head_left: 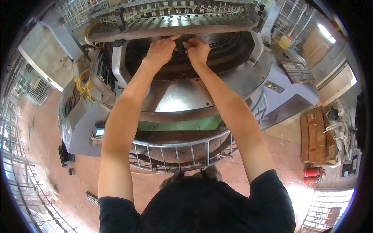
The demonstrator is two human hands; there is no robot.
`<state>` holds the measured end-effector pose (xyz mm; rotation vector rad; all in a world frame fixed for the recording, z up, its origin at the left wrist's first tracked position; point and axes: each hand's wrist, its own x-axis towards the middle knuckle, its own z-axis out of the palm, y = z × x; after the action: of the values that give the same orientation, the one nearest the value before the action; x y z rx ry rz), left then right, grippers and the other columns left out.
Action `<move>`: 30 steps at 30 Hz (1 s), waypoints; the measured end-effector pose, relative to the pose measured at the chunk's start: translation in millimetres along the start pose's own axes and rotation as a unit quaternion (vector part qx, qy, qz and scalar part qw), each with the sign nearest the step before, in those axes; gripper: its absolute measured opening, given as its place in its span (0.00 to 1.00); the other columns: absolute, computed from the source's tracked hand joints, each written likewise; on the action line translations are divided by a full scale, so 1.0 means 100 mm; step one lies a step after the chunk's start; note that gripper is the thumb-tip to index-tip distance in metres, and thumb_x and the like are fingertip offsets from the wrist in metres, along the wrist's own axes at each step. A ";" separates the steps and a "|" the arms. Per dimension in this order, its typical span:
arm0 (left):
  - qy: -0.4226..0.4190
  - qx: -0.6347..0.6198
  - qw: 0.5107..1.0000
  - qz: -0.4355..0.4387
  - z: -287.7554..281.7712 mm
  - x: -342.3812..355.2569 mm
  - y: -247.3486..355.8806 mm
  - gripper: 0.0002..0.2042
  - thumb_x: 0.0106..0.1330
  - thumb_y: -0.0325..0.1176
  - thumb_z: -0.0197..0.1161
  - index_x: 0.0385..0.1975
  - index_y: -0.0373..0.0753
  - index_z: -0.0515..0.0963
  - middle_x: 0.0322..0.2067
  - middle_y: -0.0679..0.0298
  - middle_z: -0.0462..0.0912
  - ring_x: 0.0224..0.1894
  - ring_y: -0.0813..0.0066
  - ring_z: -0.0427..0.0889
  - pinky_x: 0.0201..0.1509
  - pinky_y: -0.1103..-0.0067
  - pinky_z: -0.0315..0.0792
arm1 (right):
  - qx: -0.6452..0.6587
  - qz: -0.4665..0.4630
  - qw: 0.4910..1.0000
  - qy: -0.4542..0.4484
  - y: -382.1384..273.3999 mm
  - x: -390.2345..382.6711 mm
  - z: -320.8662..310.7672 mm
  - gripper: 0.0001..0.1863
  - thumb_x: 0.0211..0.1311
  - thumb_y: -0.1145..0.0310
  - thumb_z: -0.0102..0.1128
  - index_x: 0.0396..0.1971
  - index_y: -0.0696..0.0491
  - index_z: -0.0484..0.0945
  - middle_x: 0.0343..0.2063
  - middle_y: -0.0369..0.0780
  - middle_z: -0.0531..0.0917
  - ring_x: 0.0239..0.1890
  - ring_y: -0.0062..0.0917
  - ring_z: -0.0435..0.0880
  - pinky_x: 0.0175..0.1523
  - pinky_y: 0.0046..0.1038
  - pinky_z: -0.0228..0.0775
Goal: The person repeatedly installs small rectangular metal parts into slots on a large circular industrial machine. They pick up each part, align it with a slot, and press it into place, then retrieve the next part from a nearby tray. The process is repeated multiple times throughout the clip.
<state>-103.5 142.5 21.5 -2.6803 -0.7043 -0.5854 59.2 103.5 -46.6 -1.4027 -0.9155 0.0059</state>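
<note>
Both arms reach forward into a large circular knitting machine (237, 79), over its dark recessed bed (155, 73). My left hand (160, 50) is just under the padded front edge of the upper ring (136, 35). Its index finger stretches to the right; the other fingers are bent and partly hidden. Close beside it, my right hand (197, 50) has its fingers curled in toward the thumb. Anything between those fingertips is too small to make out. A narrow gap separates the two hands.
A curved metal guard rail (178, 146) runs between my body and the machine. Yellow cables (82, 86) hang at the left, above a small lit screen (99, 132). At the right are a control panel (274, 86), wooden crates (312, 136) and red cylinders (312, 172).
</note>
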 end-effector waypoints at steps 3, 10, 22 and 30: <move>-0.054 0.024 0.998 0.002 -0.02 0.02 0.00 0.20 0.61 0.22 0.60 0.55 0.39 0.80 0.65 0.74 0.74 0.50 0.58 0.85 0.50 0.64 0.81 | -0.076 -0.068 0.995 0.013 -0.11 0.00 -0.07 0.16 0.50 0.57 0.77 0.28 0.56 0.87 0.24 0.48 0.87 0.28 0.43 0.87 0.35 0.35 0.79; -0.048 -0.028 0.998 -0.038 -0.28 -0.07 0.21 0.12 0.60 0.21 0.60 0.42 0.35 0.84 0.58 0.67 0.81 0.49 0.56 0.85 0.49 0.64 0.80 | -0.275 0.010 0.961 -0.035 -0.38 0.10 -0.33 0.27 0.45 0.37 0.76 0.23 0.50 0.87 0.25 0.44 0.88 0.31 0.41 0.88 0.38 0.38 0.79; 0.148 -0.698 0.656 -0.248 -0.42 -0.48 0.45 0.07 0.65 0.14 0.61 0.41 0.23 0.80 0.45 0.51 0.85 0.42 0.61 0.89 0.48 0.73 0.84 | 0.232 0.263 0.909 -0.224 -0.32 0.23 -0.32 0.13 0.66 0.63 0.68 0.37 0.59 0.86 0.30 0.44 0.89 0.27 0.26 0.86 0.25 0.27 0.69; 0.153 -0.806 0.472 -0.322 -0.07 -0.57 0.41 0.08 0.65 0.15 0.62 0.43 0.24 0.80 0.43 0.50 0.85 0.44 0.55 0.88 0.52 0.66 0.85 | 0.313 0.215 0.894 -0.238 -0.44 0.24 -0.39 0.09 0.70 0.73 0.60 0.44 0.61 0.83 0.42 0.45 0.88 0.30 0.20 0.82 0.31 0.20 0.67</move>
<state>-129.9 83.4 -6.3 -3.0463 -1.5323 -3.2602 74.4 73.5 6.5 -0.9658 -0.8660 0.9404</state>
